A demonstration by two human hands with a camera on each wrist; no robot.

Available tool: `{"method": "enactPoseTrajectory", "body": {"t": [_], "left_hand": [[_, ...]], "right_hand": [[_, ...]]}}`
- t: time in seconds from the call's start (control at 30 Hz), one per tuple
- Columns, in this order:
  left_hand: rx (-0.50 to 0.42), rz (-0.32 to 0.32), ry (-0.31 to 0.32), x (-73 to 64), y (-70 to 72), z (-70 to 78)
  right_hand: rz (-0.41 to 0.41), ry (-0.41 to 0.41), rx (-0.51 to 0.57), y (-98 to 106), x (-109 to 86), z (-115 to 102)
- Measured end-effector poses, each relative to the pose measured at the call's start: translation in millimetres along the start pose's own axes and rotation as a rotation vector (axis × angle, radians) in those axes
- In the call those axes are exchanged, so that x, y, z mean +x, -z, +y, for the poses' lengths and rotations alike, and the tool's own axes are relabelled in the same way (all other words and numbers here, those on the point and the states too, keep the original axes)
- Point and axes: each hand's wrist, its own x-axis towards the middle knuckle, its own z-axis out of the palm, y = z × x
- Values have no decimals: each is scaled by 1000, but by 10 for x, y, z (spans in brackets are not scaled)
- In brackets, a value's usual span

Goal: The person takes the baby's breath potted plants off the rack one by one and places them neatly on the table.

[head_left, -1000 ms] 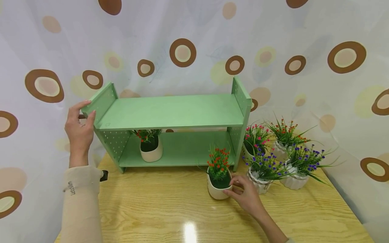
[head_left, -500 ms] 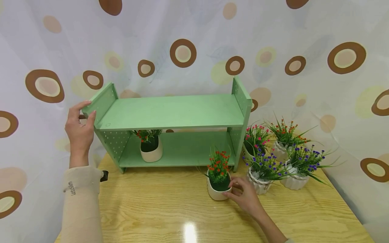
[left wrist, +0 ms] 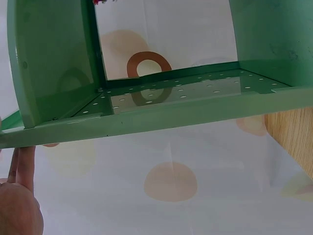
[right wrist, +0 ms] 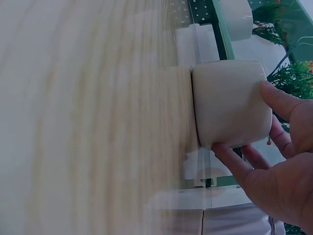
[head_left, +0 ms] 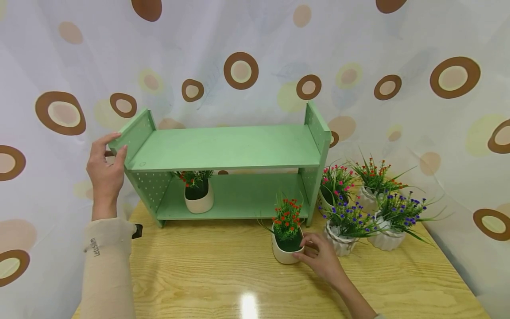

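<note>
My left hand grips the top of the left side panel of a green two-tier shelf, thumb on the inner side and fingers over the edge. In the left wrist view, part of this hand shows beside the green panel. My right hand holds a white pot with red flowers by its right side. That pot stands on the table in front of the shelf's right end. In the right wrist view, thumb and fingers spread around the pot's wall.
Another white pot with red flowers stands on the lower tier, towards the left. Several potted plants crowd the table right of the shelf, among them purple-flowered ones and a pink-flowered one. A patterned curtain hangs behind.
The red flowers of the held pot have dipped slightly since the first frame. Both hands keep their grips in nearly the same places.
</note>
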Motion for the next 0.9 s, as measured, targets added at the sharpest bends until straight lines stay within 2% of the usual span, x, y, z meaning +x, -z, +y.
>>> {"method": "enactPoseTrajectory", "body": {"t": [0.13,0.33,0.57,0.73,0.9], "left_hand": [[6,-11,5,-5,-6,-2],[13,8,2,-5,22,-14],[-1,1,0,16,-11,-28],[11,3,8,21,-5,-28],[13,-1,17,21,-6,-20]], "right_hand": [[8,1,-2,6,-7,9],[-14,41,-21,0,-10,25],[-13,87,-56,71,-5,-66],[-31,134,-122,154,10,-244],[-1,258,-162,284,44,-565]]}}
